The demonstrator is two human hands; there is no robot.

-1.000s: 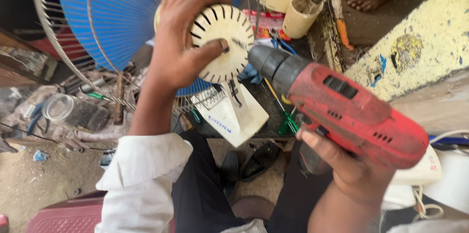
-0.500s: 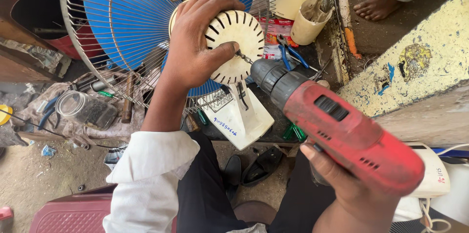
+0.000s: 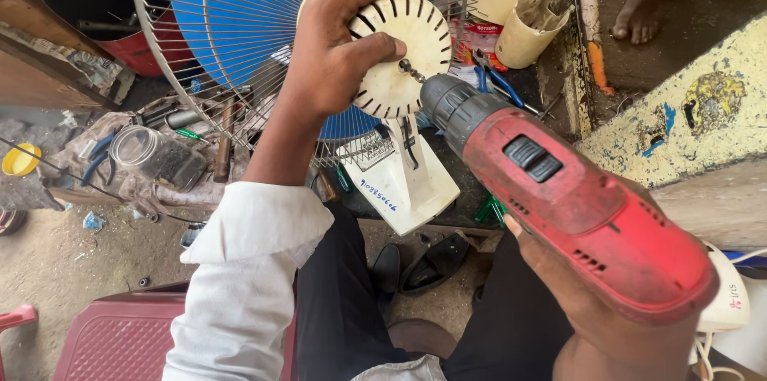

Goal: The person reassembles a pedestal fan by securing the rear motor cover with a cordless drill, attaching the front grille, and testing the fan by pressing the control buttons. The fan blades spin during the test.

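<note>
1. Right hand [image 3: 591, 301], nearest the camera, wraps the handle of the red cordless drill [image 3: 575, 197]; grip fully closed on it. Trigger finger hidden under the body, so can't tell if it's pressed.
2. Drill chuck [image 3: 455, 109] points up-left, bit tip at the screw [image 3: 406, 69] near the centre of the cream motor back cover [image 3: 403, 49].
3. Left hand [image 3: 339, 45] clamps the cover from the left, thumb across its face, fingers curled behind the rim; grip tight on it, sleeve white.
4. Cover sits at the rear of the blue-bladed fan [image 3: 240, 21], behind the wire guard [image 3: 160, 53]; white fan stand neck [image 3: 403, 181] hangs below it.
5. Judgement: to do this well, hold the bit square to the screw head, push along the axis, start slow so it doesn't cam out and skid on the plastic.
6. Judgement: thumb is close to the bit; shift it towards the rim, but brace the cover firmly against twist.
7. Further off: pliers [image 3: 499, 81] and cream plastic cup [image 3: 527, 33] on the cluttered floor; another person's bare foot [image 3: 639, 17] top right.
</note>
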